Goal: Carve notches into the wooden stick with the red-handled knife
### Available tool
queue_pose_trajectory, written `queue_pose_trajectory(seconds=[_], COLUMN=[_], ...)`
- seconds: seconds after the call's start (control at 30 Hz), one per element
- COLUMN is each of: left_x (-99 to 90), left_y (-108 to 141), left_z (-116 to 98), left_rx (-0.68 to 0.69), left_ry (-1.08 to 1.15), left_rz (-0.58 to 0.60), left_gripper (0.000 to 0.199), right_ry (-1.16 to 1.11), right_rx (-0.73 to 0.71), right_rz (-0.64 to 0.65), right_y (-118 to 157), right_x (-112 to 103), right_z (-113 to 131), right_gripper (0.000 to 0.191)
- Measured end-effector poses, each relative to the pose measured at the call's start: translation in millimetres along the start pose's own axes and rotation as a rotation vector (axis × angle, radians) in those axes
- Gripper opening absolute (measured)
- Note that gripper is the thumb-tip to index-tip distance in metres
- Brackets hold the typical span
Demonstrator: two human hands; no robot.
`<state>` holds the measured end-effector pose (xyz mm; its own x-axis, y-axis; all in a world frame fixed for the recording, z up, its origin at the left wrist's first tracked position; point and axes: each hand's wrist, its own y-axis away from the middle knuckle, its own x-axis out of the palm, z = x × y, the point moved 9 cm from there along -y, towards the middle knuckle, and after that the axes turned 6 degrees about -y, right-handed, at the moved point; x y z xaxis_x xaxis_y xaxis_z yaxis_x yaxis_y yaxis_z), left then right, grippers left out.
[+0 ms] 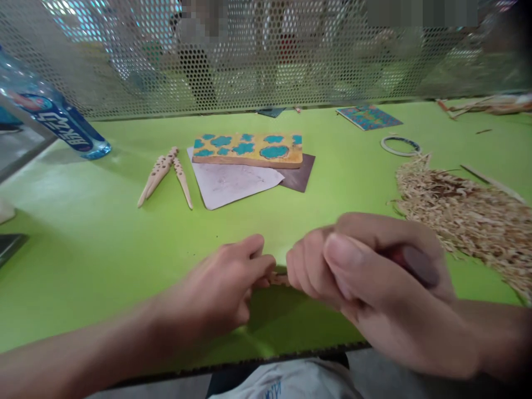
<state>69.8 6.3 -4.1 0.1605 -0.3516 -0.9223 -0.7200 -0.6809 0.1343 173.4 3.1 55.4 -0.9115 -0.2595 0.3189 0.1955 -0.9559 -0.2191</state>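
A short tan fibre strand (279,279) is pinched between the left hand (220,282) and right hand (366,271), low over the bright green table (103,249).
The hands are held close together, fingertips on the strand; a dark maroon handle (413,265) is clamped in the right palm.

This single view comes from a camera worn on the person's head, set above the near edge of a lime-green table (95,249) and facing forward and down. The left hand (220,282) and right hand (374,277) sit very close to the lens, filling the lower middle of the frame. A sliver of pale shirt (286,385) shows at the bottom edge. The tabletop stretches away to a perforated metal screen (249,61), which stands well ahead and closes off the far view across the top.
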Motion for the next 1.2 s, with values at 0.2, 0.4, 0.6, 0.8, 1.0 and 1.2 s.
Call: queue_pose_trajectory(seconds=[0.2,0.4,0.6,0.8,1.0,1.2], left_x=[-0.7,-1.9,0.0,1.7,2.9,1.2], left_y=[-1.4,-1.8,-3.3,-4.1,-1.9,-0.9], left_z=[-2.5,-2.8,-1.9,1.5,6.2,5.3], left_rx=[-0.016,0.055,0.083,0.037,0.017,0.035], left_ry=[0.058,0.094,0.108,0.083,0.141,0.122], left_rz=[0.044,-0.017,-0.065,-0.089,-0.106,-0.105], left_gripper=[0.019,0.023,0.020,0.019,0.020,0.024], right_ry=[0.213,0.032,-0.093,-0.104,-0.159,-0.170], right_rx=[-0.118,0.092,0.034,-0.164,-0.059,-0.027], right_rz=[-0.066,0.433,0.463,0.031,0.149,0.194], right_y=[18.3,-5.8,-15.6,-24.5,-22.5,-21.0], right_x=[5.5,16.8,20.8,-11.4,-1.0,4.9], right_z=[14.0,2.7,8.3,29.2,2.5,-1.5], right_gripper=[0.049,0.052,0.045,0.043,0.042,0.044])
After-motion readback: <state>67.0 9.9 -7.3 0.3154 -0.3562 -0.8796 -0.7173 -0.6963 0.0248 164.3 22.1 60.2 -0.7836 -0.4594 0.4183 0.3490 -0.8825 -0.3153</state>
